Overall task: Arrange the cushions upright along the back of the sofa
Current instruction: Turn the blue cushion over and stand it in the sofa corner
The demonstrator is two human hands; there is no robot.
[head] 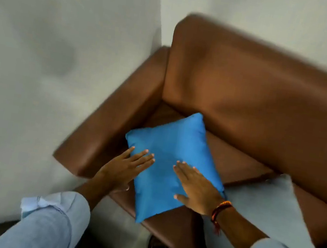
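Blue cushion (170,163): I see it flat at the sofa (257,99) seat's left corner.
Left hand (124,171): spread, palm on cushion.
Right hand (196,189): likewise.

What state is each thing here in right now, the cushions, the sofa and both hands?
blue cushion: flat on the seat, not upright
grey cushion: lying beside it, partly hidden
sofa: backrest bare
left hand: open, flat on blue cushion
right hand: open, flat on blue cushion
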